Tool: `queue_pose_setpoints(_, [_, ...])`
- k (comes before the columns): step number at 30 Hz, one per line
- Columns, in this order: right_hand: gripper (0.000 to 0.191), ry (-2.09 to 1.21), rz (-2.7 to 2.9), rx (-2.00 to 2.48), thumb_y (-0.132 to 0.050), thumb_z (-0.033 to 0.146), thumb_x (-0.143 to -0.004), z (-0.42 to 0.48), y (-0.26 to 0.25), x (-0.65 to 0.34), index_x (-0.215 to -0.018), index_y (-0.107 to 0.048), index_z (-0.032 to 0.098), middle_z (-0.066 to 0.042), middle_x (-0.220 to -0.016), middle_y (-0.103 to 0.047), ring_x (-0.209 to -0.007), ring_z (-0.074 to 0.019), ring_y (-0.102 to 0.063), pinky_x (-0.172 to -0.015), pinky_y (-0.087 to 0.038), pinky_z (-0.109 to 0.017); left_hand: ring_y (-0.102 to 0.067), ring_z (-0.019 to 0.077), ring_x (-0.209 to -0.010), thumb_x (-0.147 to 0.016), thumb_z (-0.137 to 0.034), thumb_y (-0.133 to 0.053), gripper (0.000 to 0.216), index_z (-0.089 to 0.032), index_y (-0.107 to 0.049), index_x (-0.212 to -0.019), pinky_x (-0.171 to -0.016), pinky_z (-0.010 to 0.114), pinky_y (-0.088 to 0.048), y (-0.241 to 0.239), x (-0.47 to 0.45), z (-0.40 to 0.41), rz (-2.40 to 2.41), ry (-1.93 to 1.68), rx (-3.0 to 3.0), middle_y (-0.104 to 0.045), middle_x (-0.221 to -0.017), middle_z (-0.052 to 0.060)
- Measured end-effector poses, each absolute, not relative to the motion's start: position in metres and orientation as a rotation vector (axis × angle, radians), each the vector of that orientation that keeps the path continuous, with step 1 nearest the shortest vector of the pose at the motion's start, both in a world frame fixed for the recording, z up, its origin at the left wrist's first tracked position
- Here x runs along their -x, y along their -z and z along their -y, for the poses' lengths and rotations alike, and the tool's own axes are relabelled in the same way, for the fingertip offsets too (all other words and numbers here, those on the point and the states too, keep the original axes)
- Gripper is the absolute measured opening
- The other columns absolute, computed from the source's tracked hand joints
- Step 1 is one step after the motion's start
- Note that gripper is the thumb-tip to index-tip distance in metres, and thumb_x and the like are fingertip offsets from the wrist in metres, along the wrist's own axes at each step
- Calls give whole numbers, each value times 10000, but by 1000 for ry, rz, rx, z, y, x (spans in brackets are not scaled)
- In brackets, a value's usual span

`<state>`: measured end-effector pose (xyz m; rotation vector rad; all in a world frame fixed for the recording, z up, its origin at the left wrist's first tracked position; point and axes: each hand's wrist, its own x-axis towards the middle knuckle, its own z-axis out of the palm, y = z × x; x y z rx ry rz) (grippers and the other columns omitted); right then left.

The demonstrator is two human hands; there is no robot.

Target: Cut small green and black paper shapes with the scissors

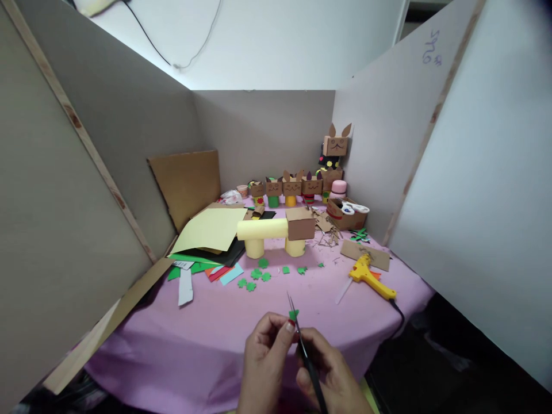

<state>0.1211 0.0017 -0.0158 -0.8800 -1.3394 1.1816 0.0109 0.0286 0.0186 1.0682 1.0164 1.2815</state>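
Near the table's front edge, my left hand pinches a small green paper piece between thumb and fingers. My right hand is closed around a pair of dark-handled scissors. Their thin blades point away from me and lie against the green piece. Just beyond my hands, several green flower-shaped cutouts are scattered on the cloth. Behind them stands a figure of yellow paper tubes with a brown cardboard box at its right end.
A yellow glue gun rests at right by a cardboard strip, its cord running off the table. Paper sheets are stacked at left. Cardboard animal figures line the back, near a box with white-handled scissors. Panels enclose three sides.
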Motion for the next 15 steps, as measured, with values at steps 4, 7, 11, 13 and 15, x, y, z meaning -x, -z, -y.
queue_pose_setpoints(4, [437, -1176, 1336, 879, -594, 567, -717, -1, 16, -120, -955, -566, 201, 44, -649, -340, -570, -127, -263, -526, -225, -245, -507, 140, -620, -712, -279, -647, 148, -165, -582, -643, -610, 226, -424, -17, -10, -28, -994, -1275, -1122, -549, -599, -23])
queue_pose_setpoints(7, [418, -1164, 1351, 867, -602, 543, -723, -2, 18, -120, -973, -568, 209, 39, -669, -362, -584, -131, -279, -538, -237, -241, -478, 135, -611, -725, -270, -634, 151, -167, -566, -638, -594, 221, -409, -16, -10, -28, -989, -1268, -1140, -523, -593, -27])
queue_pose_setpoints(11, [440, -1121, 1374, 883, -604, 533, -723, -3, 24, -120, -1006, -570, 199, 37, -667, -362, -585, -133, -279, -538, -248, -241, -447, 130, -608, -751, -286, -617, 166, -172, -545, -654, -578, 217, -391, -13, -9, -27, -968, -1249, -1160, -495, -603, -30])
queue_pose_setpoints(13, [448, -1104, 1376, 900, -605, 528, -724, -3, 27, -120, -1020, -570, 194, 36, -659, -367, -579, -132, -289, -542, -268, -243, -441, 131, -614, -762, -299, -610, 177, -173, -540, -660, -581, 219, -389, -11, -9, -27, -958, -1242, -1170, -488, -611, -30])
queue_pose_setpoints(15, [449, -1095, 1367, 908, -606, 528, -723, -3, 28, -119, -1024, -577, 196, 29, -662, -395, -580, -136, -321, -560, -308, -247, -433, 129, -611, -767, -310, -608, 185, -176, -534, -663, -579, 219, -387, -10, -9, -27, -956, -1240, -1170, -480, -613, -33])
